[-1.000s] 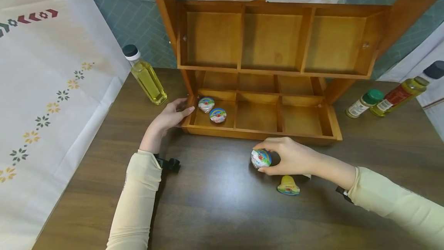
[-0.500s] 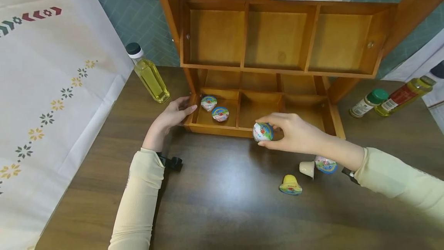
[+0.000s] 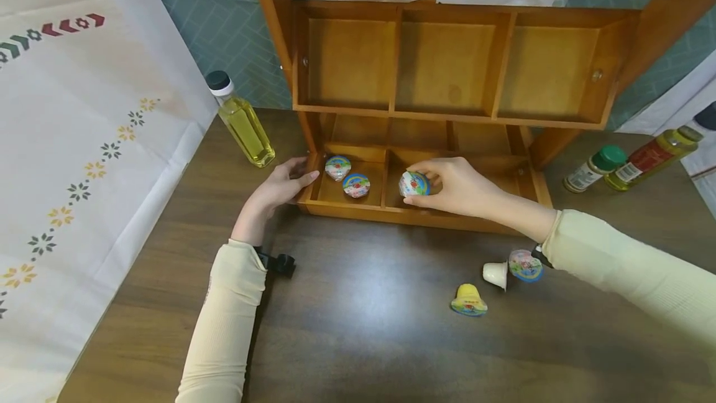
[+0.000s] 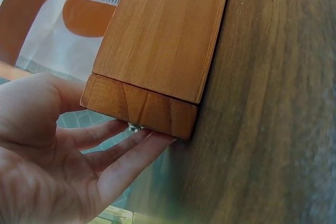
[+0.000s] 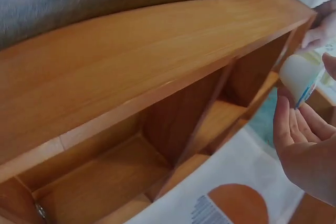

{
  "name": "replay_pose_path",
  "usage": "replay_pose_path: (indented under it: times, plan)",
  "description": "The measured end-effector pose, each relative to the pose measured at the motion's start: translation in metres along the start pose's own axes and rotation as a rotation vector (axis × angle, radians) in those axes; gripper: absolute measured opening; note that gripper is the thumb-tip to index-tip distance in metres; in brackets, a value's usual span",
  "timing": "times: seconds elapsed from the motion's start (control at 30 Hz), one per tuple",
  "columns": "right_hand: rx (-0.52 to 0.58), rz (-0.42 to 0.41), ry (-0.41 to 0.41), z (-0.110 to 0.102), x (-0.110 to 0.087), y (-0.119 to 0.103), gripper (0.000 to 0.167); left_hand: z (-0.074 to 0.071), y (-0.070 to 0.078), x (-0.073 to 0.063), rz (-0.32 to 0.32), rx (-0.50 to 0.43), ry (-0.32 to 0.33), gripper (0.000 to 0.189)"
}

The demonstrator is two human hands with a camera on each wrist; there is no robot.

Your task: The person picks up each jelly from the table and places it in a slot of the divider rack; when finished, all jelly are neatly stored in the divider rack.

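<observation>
In the head view, my right hand [image 3: 455, 186] pinches a jelly cup [image 3: 414, 184] between thumb and fingers, over the middle compartment of the wooden shelf's lower tier [image 3: 358, 211]. Its white cup body and printed foil lid show in the right wrist view, where the jelly cup [image 5: 300, 78] is held at the fingertips. My left hand [image 3: 279, 184] grips the left end of that tier, thumb over the rim and fingers along the outer side; the left wrist view shows the fingers [image 4: 131, 158] against the end panel. Two jelly cups [image 3: 356, 185] lie in the left compartment.
On the table lie a yellow jelly cup [image 3: 468, 300], a white one [image 3: 495, 274] and another lid-up [image 3: 526, 265] beside the right sleeve. An oil bottle [image 3: 246, 129] stands left; a green-capped jar [image 3: 594, 168] and another bottle [image 3: 651, 157] stand right. The upper tier [image 3: 447, 67] overhangs behind.
My right hand has carried the jelly cup from above the table forward, over the shelf's front edge to the lower middle compartment. The left hand has stayed at the shelf's end.
</observation>
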State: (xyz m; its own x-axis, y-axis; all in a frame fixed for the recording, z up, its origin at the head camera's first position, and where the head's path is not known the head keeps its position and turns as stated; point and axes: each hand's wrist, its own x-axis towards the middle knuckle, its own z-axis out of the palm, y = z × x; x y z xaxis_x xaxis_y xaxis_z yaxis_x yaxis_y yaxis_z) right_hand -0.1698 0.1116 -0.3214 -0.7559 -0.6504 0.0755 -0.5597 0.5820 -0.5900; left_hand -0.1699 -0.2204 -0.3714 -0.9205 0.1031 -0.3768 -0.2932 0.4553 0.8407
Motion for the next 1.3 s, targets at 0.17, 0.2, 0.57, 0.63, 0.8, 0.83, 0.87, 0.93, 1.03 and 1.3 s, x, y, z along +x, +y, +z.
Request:
replay_pose_path:
  times: [0.17, 0.2, 0.57, 0.63, 0.8, 0.83, 0.87, 0.93, 1.03, 1.3]
  plan:
    - [-0.034, 0.015, -0.017, 0.006, 0.015, 0.014, 0.05, 0.001, 0.0, 0.0, -0.011, -0.012, -0.004, 0.065]
    - [-0.041, 0.023, -0.022, 0.007, 0.018, 0.017, 0.05, 0.0, 0.0, 0.0, -0.009, -0.017, -0.004, 0.064]
    - [-0.025, 0.144, -0.072, 0.018, 0.041, 0.042, 0.055, 0.004, 0.0, 0.002, 0.005, -0.03, -0.011, 0.064]
    - [-0.024, 0.14, -0.087, 0.019, 0.042, 0.041, 0.056, 0.003, -0.002, 0.0, 0.003, -0.025, -0.008, 0.064]
    - [-0.106, 0.101, -0.119, 0.023, 0.048, 0.041, 0.058, 0.001, -0.003, -0.002, 0.011, -0.03, 0.001, 0.064]
    - [-0.126, 0.094, -0.122, 0.023, 0.048, 0.042, 0.058, 0.002, -0.002, -0.002, 0.014, -0.033, 0.002, 0.064]
    - [-0.143, 0.091, -0.125, 0.024, 0.048, 0.043, 0.058, 0.002, -0.001, -0.002, 0.016, -0.035, 0.003, 0.064]
    - [-0.177, 0.092, -0.13, 0.024, 0.048, 0.043, 0.058, 0.003, -0.001, -0.002, 0.021, -0.031, 0.006, 0.063]
    - [-0.201, 0.11, -0.128, 0.023, 0.046, 0.042, 0.063, 0.003, -0.001, -0.002, 0.014, -0.029, 0.007, 0.063]
    - [-0.195, 0.081, -0.088, 0.016, 0.032, 0.04, 0.059, 0.003, -0.002, -0.002, 0.004, -0.026, 0.0, 0.064]
